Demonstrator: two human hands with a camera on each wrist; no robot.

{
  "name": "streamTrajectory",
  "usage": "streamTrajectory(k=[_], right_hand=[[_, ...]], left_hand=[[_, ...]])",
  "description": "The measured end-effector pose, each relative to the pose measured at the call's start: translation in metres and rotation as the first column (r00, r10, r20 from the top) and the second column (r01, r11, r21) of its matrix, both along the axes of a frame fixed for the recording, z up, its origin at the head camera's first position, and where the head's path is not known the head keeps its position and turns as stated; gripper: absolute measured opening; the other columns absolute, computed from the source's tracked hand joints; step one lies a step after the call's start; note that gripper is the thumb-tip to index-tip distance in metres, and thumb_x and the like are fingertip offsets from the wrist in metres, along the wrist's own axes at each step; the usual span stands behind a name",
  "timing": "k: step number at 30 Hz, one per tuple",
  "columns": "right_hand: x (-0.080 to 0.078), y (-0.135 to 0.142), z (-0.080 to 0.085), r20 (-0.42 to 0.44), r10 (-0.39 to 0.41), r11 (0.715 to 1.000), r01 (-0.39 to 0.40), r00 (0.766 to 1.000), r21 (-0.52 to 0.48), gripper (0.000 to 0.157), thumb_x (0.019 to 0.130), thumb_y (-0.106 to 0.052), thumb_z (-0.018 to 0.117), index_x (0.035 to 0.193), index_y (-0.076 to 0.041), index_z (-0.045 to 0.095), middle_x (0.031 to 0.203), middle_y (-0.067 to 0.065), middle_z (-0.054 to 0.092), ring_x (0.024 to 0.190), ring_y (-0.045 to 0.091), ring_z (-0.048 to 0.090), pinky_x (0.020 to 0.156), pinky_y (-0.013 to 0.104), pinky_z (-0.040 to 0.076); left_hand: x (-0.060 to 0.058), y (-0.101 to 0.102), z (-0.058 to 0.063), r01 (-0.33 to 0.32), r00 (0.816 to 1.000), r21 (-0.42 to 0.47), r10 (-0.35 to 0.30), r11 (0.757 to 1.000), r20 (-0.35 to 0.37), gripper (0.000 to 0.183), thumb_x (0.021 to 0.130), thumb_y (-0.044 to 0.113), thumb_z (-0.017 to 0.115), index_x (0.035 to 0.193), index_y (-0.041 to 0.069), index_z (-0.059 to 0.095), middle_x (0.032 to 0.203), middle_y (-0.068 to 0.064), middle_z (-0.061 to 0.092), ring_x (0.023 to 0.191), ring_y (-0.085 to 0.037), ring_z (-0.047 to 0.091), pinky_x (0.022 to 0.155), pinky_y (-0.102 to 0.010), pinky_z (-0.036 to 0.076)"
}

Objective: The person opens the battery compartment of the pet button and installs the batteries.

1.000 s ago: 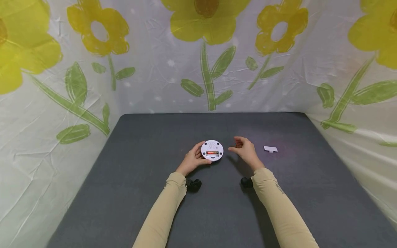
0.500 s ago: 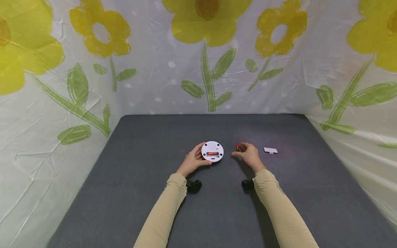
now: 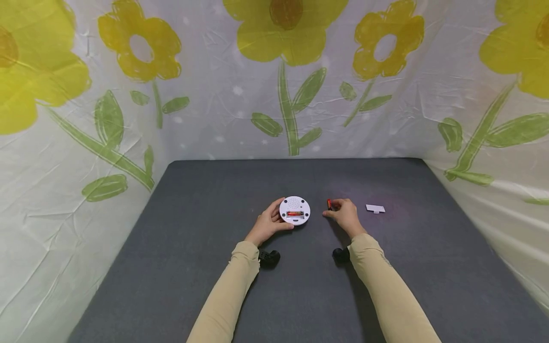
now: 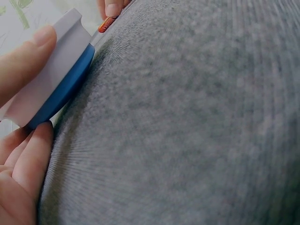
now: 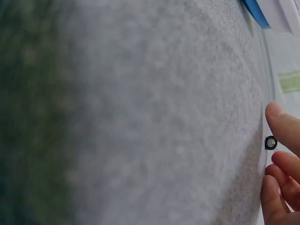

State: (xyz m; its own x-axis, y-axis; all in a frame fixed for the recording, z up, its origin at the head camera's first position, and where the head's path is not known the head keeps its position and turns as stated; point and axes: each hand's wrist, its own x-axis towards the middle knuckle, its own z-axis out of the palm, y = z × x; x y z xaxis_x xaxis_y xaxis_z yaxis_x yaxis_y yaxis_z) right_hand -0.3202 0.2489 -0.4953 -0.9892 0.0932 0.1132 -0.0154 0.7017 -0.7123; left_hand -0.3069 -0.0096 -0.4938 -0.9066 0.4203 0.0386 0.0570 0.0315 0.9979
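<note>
My left hand (image 3: 267, 225) holds a round white device (image 3: 294, 202) by its left edge, thumb in front and fingers behind. Its underside faces up, with speaker holes, dark feet and an uncovered battery compartment holding a red battery (image 3: 294, 214). In the left wrist view the device's lower part (image 4: 70, 86) is blue, and the thumb (image 4: 28, 58) lies against the white part. To the right, my right hand (image 3: 347, 218) pinches another red battery (image 3: 329, 204) between thumb and fingers. One end of that battery (image 5: 271, 143) shows in the right wrist view.
A small white battery cover (image 3: 375, 208) with a tab lies on the dark grey table (image 3: 300, 295), right of my right hand. A white sheet (image 3: 214, 109) printed with yellow flowers hangs behind the table and along both sides.
My right hand has shifted slightly right and nearer to me. The battery by its fingertips, mostly hidden a second ago, now shows. My left hand still holds the device in about the same place.
</note>
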Motion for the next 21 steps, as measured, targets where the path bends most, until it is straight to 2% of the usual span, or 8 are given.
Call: streamTrajectory(k=[7, 21], right_hand=[[-0.0021, 0.0002, -0.0022, -0.057, 0.006, 0.999, -0.003, 0.998, 0.048, 0.039, 0.07, -0.01, 0.081, 0.098, 0.012, 0.065, 0.097, 0.024, 0.055, 0.094, 0.038, 0.051, 0.087, 0.047, 0.037], [-0.003, 0.0005, -0.0071, -0.076, -0.035, 0.999, 0.036, 0.997, 0.021, 0.028, 0.075, -0.007, 0.076, 0.094, 0.011, 0.067, 0.098, 0.024, 0.056, 0.096, 0.04, 0.05, 0.087, 0.047, 0.037]], left_hand=[[0.0012, -0.0005, 0.0021, -0.001, 1.0, -0.012, 0.001, 1.0, 0.006, 0.09, 0.073, -0.002, 0.076, 0.146, 0.003, 0.024, 0.142, -0.019, 0.035, 0.127, -0.026, 0.039, 0.099, -0.036, 0.037], [0.0009, -0.0008, 0.0013, -0.004, 1.0, -0.013, 0.004, 1.0, 0.009, 0.091, 0.073, -0.001, 0.077, 0.146, 0.004, 0.024, 0.142, -0.018, 0.036, 0.126, -0.025, 0.04, 0.098, -0.037, 0.037]])
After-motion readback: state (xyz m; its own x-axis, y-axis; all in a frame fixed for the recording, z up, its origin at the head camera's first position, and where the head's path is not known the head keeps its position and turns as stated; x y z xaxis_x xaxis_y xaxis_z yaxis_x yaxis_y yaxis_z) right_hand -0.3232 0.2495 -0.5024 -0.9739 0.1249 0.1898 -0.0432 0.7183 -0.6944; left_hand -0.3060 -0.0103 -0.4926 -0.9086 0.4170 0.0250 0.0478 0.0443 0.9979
